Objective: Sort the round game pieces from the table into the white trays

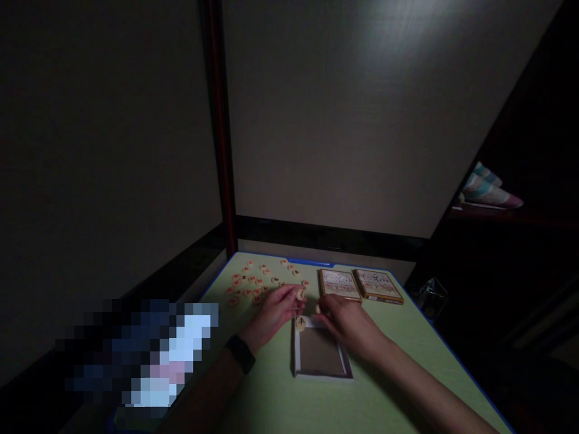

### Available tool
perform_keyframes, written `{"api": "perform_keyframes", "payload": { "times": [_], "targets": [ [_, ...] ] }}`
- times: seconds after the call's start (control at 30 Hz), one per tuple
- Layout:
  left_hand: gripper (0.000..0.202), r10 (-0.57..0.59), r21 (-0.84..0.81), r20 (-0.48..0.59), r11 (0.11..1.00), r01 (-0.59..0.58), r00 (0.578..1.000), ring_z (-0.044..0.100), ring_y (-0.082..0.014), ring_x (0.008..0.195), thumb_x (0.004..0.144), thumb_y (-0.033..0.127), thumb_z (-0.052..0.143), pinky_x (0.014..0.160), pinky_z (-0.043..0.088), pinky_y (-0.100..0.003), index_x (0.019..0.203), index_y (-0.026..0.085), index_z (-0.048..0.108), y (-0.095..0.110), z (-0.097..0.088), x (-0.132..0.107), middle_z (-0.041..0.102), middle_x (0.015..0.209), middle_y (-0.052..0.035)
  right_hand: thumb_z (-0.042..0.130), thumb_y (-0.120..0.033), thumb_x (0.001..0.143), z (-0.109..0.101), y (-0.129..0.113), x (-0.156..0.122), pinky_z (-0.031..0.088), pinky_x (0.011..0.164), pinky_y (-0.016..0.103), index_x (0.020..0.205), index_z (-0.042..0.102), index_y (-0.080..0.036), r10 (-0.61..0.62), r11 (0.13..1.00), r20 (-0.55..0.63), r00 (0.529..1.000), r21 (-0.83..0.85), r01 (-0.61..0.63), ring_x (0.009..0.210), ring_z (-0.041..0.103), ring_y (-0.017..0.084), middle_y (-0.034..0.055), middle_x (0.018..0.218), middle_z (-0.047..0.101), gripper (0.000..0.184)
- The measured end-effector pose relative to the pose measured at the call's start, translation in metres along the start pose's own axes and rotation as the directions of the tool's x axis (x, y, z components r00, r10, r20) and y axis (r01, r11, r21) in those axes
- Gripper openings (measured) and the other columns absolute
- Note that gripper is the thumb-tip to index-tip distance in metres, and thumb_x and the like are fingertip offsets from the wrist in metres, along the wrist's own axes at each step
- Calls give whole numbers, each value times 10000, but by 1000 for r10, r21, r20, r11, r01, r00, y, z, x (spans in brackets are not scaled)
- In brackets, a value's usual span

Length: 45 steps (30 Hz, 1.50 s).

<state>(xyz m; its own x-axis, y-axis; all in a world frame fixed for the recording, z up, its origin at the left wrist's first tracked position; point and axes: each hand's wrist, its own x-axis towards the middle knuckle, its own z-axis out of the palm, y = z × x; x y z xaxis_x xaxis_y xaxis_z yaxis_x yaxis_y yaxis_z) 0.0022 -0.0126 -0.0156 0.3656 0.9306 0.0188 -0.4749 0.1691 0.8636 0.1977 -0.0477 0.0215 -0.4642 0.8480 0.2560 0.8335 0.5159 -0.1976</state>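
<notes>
Between thumb and fingers, my left hand (281, 304) holds a round xiangqi piece (300, 295) with a dark character on it. My right hand (346, 319) is closed at the upper right of an open shallow box (296, 361), and a pale round xiangqi piece (318, 309) shows at its fingertips. Another xiangqi piece (301, 323) with a dark character lies at the box's upper left corner. The rest of the box shows a plain brown bottom. Several loose pieces (247, 293), mostly with red characters, are scattered on the table left of my left hand.
Two flat printed boxes (341, 284) (379, 286) lie at the back right of the green table (253, 401), which has a blue edge. Panels rise behind and to the left. A clear container (433, 296) stands beyond the right edge. Striped cloth items (491, 188) rest on a shelf.
</notes>
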Motion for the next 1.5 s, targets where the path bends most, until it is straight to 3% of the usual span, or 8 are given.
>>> {"api": "perform_keyframes", "payload": {
  "times": [0.13,0.3,0.63,1.27,1.5],
  "targets": [
    [442,-29,-6,2,1000,29,1000,611,-133,778,698,401,810,704,463,-246,1024,152,647,-2,-5,1,625,818,-38,521,-315,932,12,-8,-11,421,678,275,925,617,-160,17,990,107,994,-138,-2,814,643,209,92,901,680,182],
    [459,-35,70,-4,997,35,999,597,-120,772,676,422,818,698,452,-230,999,153,634,-2,-6,0,618,836,-30,528,-312,927,27,-13,-10,431,717,282,936,639,-164,23,990,153,988,-144,-1,874,651,221,96,933,694,185],
    [419,28,257,-103,966,0,994,525,-87,643,688,474,771,595,387,-210,913,150,630,-9,-11,5,586,744,9,545,-258,908,38,-10,-5,416,662,276,1019,569,-180,38,999,121,992,-38,-34,852,667,224,84,956,711,137],
    [419,6,321,-96,947,25,995,479,-59,587,715,498,727,540,333,-189,933,159,616,-5,-8,3,607,802,-3,541,-289,930,43,-9,-1,419,649,274,1001,554,-180,28,999,99,995,-43,-23,824,675,223,84,929,709,131],
    [439,-33,349,-107,935,69,994,478,-64,620,711,539,718,592,382,-193,911,167,601,-1,-3,-1,623,857,-12,565,-356,930,44,-6,-1,428,652,280,1004,554,-181,10,1000,81,997,-16,-8,821,673,233,87,925,706,190]
  ]
}}
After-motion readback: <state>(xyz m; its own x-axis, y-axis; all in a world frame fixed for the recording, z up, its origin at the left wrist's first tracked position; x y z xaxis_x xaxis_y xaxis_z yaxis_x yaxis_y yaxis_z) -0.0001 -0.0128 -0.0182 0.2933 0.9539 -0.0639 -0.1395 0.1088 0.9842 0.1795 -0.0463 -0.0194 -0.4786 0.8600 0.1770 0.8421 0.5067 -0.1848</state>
